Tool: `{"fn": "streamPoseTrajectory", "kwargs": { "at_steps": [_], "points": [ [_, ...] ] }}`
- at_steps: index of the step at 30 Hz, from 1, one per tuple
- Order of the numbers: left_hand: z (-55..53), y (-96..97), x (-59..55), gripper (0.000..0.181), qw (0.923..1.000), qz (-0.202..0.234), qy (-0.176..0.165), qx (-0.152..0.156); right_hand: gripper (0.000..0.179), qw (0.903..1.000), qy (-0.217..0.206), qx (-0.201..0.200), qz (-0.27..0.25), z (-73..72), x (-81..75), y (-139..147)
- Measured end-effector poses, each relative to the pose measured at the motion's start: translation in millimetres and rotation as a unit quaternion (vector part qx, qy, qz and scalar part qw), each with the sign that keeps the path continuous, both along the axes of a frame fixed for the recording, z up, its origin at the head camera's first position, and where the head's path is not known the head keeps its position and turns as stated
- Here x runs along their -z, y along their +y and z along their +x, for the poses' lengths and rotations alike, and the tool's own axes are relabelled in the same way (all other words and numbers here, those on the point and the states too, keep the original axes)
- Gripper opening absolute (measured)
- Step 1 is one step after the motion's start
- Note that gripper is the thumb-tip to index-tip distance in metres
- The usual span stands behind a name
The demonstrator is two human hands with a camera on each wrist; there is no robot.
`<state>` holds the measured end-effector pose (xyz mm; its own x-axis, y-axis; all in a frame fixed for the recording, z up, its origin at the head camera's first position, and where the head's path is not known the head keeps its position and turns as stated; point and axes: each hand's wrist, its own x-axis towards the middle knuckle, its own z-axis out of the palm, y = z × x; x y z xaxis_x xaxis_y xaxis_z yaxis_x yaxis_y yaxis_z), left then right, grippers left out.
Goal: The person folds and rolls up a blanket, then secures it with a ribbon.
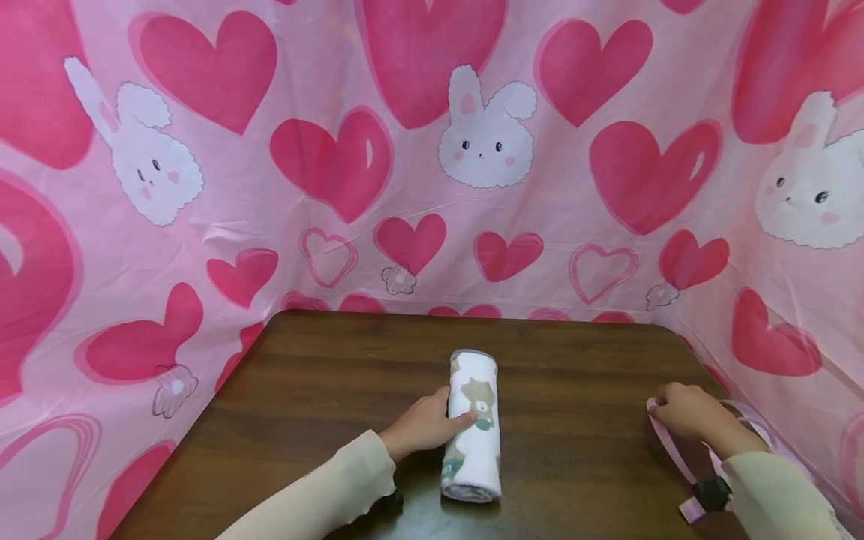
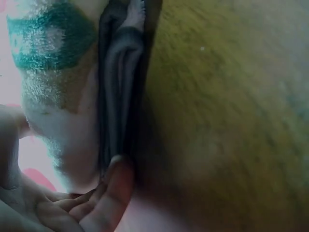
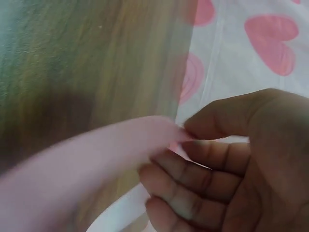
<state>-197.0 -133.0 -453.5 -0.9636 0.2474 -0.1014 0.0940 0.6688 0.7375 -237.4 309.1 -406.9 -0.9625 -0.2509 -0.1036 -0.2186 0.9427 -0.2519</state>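
A rolled towel [image 1: 472, 450], white with a brown and green animal print, lies lengthwise on the brown table. My left hand [image 1: 432, 424] grips it from its left side, thumb across the top. In the left wrist view, the fingers [image 2: 118, 188] curl under the towel [image 2: 53, 38] at its rolled edge. Over the table's right side, my right hand [image 1: 685, 412] pinches a pink ribbon [image 1: 671, 450]. In the right wrist view, the ribbon [image 3: 106, 150] runs out from between thumb and forefinger, and more of it loops below.
Pink cloth [image 1: 418, 187] with hearts and rabbit faces hangs around the back and sides of the wooden table [image 1: 337, 375]. Beside the right sleeve, a small black object [image 1: 712, 493] overlaps the ribbon. Another dark object [image 1: 388, 502] shows under the left sleeve.
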Motion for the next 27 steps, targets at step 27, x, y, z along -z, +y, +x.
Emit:
{"fn": "streamPoseTrajectory", "kwargs": {
  "at_steps": [27],
  "points": [
    [3.9,1.2,12.4,0.078,0.9935,0.099,-0.032,-0.046,0.027,0.9511,-0.058,-0.034,-0.302,-27.0,-35.3,-18.6]
  ]
}}
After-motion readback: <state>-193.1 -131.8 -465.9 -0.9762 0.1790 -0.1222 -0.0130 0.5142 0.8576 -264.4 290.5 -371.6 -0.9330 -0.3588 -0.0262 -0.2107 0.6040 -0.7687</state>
